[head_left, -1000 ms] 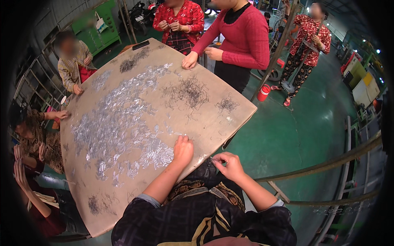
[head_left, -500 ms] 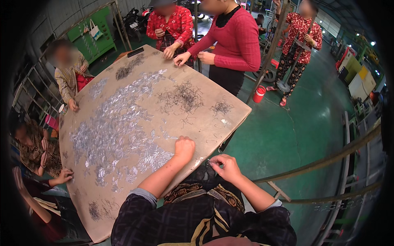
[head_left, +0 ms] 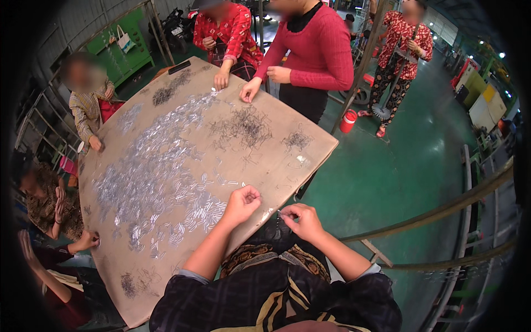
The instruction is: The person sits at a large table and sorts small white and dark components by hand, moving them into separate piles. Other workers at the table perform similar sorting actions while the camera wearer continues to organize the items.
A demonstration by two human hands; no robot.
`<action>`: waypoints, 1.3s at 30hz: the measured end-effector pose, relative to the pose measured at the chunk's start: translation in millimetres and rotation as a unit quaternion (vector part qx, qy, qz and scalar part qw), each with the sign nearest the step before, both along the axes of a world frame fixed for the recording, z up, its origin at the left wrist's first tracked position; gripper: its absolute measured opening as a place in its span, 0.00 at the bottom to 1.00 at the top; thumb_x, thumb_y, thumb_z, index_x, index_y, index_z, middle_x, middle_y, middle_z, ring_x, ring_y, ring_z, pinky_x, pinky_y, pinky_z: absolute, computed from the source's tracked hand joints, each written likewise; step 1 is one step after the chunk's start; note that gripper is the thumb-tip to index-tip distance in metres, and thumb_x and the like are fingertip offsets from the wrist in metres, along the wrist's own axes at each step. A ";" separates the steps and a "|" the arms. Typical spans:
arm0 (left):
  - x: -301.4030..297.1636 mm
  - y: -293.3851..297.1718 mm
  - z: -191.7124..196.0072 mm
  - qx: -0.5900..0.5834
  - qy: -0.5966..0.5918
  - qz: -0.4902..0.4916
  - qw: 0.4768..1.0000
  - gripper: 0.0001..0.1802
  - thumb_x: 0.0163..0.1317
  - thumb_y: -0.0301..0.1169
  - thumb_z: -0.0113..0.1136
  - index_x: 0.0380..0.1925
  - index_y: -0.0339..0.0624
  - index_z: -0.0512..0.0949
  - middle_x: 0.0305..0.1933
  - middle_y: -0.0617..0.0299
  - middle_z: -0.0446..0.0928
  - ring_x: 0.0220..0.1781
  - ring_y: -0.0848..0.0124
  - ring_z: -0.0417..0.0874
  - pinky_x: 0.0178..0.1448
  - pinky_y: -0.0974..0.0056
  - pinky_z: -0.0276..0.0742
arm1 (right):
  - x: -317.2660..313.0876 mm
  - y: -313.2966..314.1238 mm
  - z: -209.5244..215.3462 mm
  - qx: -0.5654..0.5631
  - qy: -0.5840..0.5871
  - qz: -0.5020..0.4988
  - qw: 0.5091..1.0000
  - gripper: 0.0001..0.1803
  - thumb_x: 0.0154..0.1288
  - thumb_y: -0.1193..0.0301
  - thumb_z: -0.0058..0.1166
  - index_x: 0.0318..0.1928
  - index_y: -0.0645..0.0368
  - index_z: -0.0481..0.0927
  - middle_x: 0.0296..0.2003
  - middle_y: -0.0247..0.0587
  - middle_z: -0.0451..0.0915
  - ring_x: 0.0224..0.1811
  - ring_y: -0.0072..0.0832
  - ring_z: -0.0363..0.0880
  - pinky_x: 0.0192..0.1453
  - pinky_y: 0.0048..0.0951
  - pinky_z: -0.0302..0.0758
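My left hand [head_left: 243, 204] is held above the near right part of the cardboard-brown tabletop [head_left: 276, 166], its fingers curled together. Whatever it may hold is too small to make out. Just beyond its fingers lies a small silvery piece. Off the table's near edge, my right hand [head_left: 302, 221] pinches a tiny, thin metal piece [head_left: 280, 213] between thumb and forefinger. A wide spread of small, elongated silver metal pieces [head_left: 160, 166] covers the middle and left of the table. Thin dark bent wires [head_left: 246, 127] lie tangled in a pile farther off.
More dark wire piles [head_left: 297, 140] lie around the table. Several people work along its far and left sides, one in a pink sweater [head_left: 323, 52]. On the right, a red bucket [head_left: 348, 120] stands on the green floor near a metal post; a curved rail [head_left: 426, 218] runs nearby.
My left hand has turned, its curled fingertips now showing and pointing right, and has drawn slightly nearer. The right hand keeps its pinch. Across the table, the pink-sleeved person's hand has moved over the tabletop.
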State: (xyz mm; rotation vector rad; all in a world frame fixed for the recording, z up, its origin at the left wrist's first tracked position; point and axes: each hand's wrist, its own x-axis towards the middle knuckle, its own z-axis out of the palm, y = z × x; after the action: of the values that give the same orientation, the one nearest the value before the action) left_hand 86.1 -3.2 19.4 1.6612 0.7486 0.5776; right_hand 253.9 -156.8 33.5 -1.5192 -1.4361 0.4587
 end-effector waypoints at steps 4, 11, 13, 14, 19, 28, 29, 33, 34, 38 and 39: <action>3.8 -31.2 8.9 -0.107 -0.138 -0.029 0.984 0.04 0.61 0.21 0.61 0.31 0.38 0.75 0.29 0.73 0.75 0.29 0.88 0.72 0.33 0.79 0.68 | -2.3 1.8 -0.3 -0.010 0.010 -0.010 1.000 0.05 0.54 0.77 0.62 0.33 0.63 0.83 0.24 0.42 0.79 0.22 0.31 0.76 0.29 0.30 0.73; 3.0 -51.9 -5.3 -0.072 -0.134 -0.001 0.988 0.04 0.62 0.22 0.60 0.31 0.38 0.74 0.26 0.75 0.73 0.25 0.89 0.67 0.29 0.79 0.63 | -9.5 0.7 -0.9 -0.023 0.014 -0.009 1.000 0.05 0.54 0.78 0.63 0.33 0.63 0.82 0.24 0.41 0.80 0.22 0.30 0.76 0.29 0.30 0.73; 4.8 -53.3 -10.5 -0.065 -0.145 0.017 0.987 0.04 0.62 0.22 0.60 0.31 0.38 0.74 0.26 0.75 0.72 0.24 0.89 0.66 0.27 0.79 0.61 | -8.9 1.8 -3.9 -0.025 0.005 -0.002 1.000 0.05 0.54 0.78 0.63 0.33 0.63 0.82 0.24 0.40 0.80 0.22 0.30 0.76 0.29 0.30 0.73; 5.7 -55.1 -11.1 -0.063 -0.147 0.026 0.987 0.04 0.62 0.22 0.60 0.31 0.39 0.74 0.25 0.75 0.71 0.24 0.89 0.66 0.27 0.79 0.61 | -9.4 1.7 -4.3 -0.026 0.005 -0.002 1.000 0.05 0.54 0.78 0.63 0.33 0.63 0.82 0.24 0.40 0.80 0.23 0.30 0.76 0.29 0.30 0.73; 11.1 -62.9 -7.4 -0.030 -0.151 0.056 0.987 0.05 0.62 0.22 0.60 0.30 0.39 0.73 0.24 0.76 0.70 0.24 0.89 0.65 0.27 0.78 0.61 | -9.8 0.4 -3.3 -0.037 -0.001 -0.003 0.999 0.05 0.53 0.78 0.63 0.32 0.62 0.82 0.24 0.40 0.80 0.24 0.32 0.76 0.30 0.31 0.73; 7.6 -66.5 -9.5 0.039 -0.100 0.079 0.991 0.06 0.61 0.22 0.60 0.28 0.39 0.72 0.21 0.75 0.68 0.23 0.88 0.64 0.26 0.78 0.60 | -14.0 2.2 -5.5 -0.026 0.014 0.007 1.000 0.05 0.52 0.78 0.63 0.32 0.62 0.82 0.24 0.41 0.80 0.26 0.33 0.78 0.30 0.31 0.74; 6.7 -66.6 -8.4 0.041 -0.096 0.078 0.992 0.06 0.61 0.22 0.60 0.28 0.39 0.72 0.21 0.75 0.68 0.23 0.88 0.64 0.26 0.78 0.60 | -14.2 2.0 -5.5 -0.029 0.013 0.004 0.999 0.05 0.52 0.78 0.63 0.32 0.62 0.82 0.24 0.41 0.80 0.25 0.33 0.78 0.30 0.31 0.74; 5.8 -68.3 -5.7 0.031 -0.099 0.079 0.991 0.06 0.61 0.21 0.59 0.28 0.38 0.72 0.22 0.75 0.68 0.23 0.88 0.65 0.26 0.78 0.60 | -14.8 0.7 -9.7 -0.020 0.011 0.002 1.000 0.05 0.52 0.78 0.63 0.32 0.62 0.82 0.24 0.41 0.80 0.25 0.32 0.77 0.30 0.31 0.74; 5.8 -68.8 -5.4 0.024 -0.103 0.081 0.991 0.06 0.61 0.21 0.59 0.28 0.38 0.72 0.22 0.74 0.68 0.23 0.88 0.65 0.26 0.78 0.60 | -15.0 0.4 -9.3 -0.018 0.010 0.001 1.000 0.05 0.52 0.78 0.63 0.32 0.62 0.82 0.24 0.40 0.80 0.25 0.32 0.77 0.30 0.31 0.74; 7.8 -70.0 -8.5 0.036 -0.118 0.088 0.988 0.05 0.61 0.21 0.60 0.30 0.37 0.72 0.24 0.72 0.70 0.24 0.86 0.67 0.28 0.76 0.64 | -15.1 -0.8 -7.7 -0.016 0.013 0.001 1.000 0.05 0.52 0.78 0.63 0.32 0.62 0.82 0.23 0.40 0.79 0.24 0.33 0.77 0.30 0.32 0.73; 8.5 -70.2 -8.6 0.056 -0.120 0.088 0.987 0.05 0.61 0.21 0.60 0.30 0.36 0.72 0.24 0.71 0.71 0.24 0.85 0.68 0.29 0.76 0.65 | -15.2 -1.3 -7.4 -0.016 0.016 0.001 1.000 0.05 0.52 0.78 0.63 0.32 0.62 0.82 0.23 0.40 0.79 0.24 0.33 0.77 0.30 0.32 0.73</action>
State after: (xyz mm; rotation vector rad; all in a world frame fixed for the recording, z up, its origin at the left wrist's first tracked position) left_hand 94.7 -73.3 10.9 1.6014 0.7010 0.9426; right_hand 238.7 -158.1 26.1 -1.5305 -1.4108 0.5077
